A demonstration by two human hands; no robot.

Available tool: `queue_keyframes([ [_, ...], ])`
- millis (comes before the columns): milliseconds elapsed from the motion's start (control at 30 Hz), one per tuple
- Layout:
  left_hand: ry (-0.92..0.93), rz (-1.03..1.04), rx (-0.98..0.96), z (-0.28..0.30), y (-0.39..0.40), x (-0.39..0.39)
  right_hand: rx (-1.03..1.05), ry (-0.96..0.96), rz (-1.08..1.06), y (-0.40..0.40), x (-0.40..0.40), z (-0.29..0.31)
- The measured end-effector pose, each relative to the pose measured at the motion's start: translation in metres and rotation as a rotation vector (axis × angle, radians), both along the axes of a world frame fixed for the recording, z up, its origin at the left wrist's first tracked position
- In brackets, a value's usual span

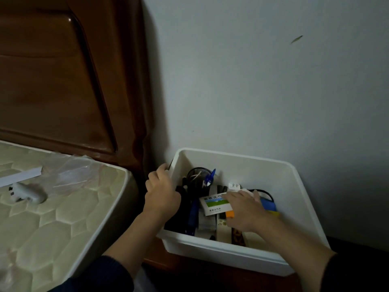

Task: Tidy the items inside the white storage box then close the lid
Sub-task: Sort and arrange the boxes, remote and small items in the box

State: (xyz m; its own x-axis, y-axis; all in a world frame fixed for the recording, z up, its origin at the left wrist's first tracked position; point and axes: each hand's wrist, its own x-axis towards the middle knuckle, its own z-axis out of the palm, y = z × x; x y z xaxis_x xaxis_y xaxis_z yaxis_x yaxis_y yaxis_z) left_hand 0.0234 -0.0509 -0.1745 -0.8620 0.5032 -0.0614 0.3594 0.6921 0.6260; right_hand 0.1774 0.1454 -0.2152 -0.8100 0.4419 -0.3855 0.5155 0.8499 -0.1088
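Both your hands sit at the white storage box (242,252); left hand (162,192) curled over its left rim; right hand (245,209) pinches the small carton (213,204) inside.

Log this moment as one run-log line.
box: white storage box open, no lid in view | left hand: at box's left wall | right hand: on medicine box | state: tidying
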Motion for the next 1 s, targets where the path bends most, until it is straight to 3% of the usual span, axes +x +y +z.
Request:
queue_keyframes([
  [167, 0.015, 0.000, -0.042, -0.005, -0.016, 0.012, 0.128, 0.050, -0.005, -0.009, -0.006, 0.010],
  [300, 0.280, 0.000, -0.133, -0.006, -0.019, 0.023, 0.191, 0.158, -0.017, -0.007, 0.008, 0.022],
  [367, 0.418, 0.003, -0.131, -0.004, -0.019, 0.028, 0.181, 0.332, -0.039, -0.004, 0.019, 0.031],
  [467, 0.607, -0.126, 0.042, -0.006, -0.015, 0.033, 0.165, 0.737, -0.105, 0.000, 0.039, 0.035],
  [533, 0.460, -0.247, 0.224, -0.007, -0.008, 0.038, -0.093, 0.950, -0.211, -0.006, 0.048, 0.038],
  [633, -0.347, -0.370, 0.496, 0.001, 0.005, 0.052, -0.630, 1.125, -0.327, -0.021, 0.045, 0.039],
  [700, -0.592, -0.430, 0.589, 0.005, 0.012, 0.060, -0.756, 1.145, -0.363, -0.027, 0.037, 0.041],
  [800, -0.592, -0.459, 0.711, 0.002, 0.018, 0.071, -0.782, 1.046, -0.363, -0.031, 0.028, 0.045],
  [867, -0.474, -0.307, 0.763, 0.003, 0.014, 0.073, -0.718, 0.968, -0.352, -0.029, 0.030, 0.044],
  [933, -0.370, -0.143, 0.791, 0.004, 0.006, 0.071, -0.521, 0.879, -0.359, -0.020, 0.039, 0.040],
  [1000, -0.322, -0.061, 0.792, 0.003, 0.000, 0.066, -0.223, 0.588, -0.332, -0.011, 0.050, 0.034],
])
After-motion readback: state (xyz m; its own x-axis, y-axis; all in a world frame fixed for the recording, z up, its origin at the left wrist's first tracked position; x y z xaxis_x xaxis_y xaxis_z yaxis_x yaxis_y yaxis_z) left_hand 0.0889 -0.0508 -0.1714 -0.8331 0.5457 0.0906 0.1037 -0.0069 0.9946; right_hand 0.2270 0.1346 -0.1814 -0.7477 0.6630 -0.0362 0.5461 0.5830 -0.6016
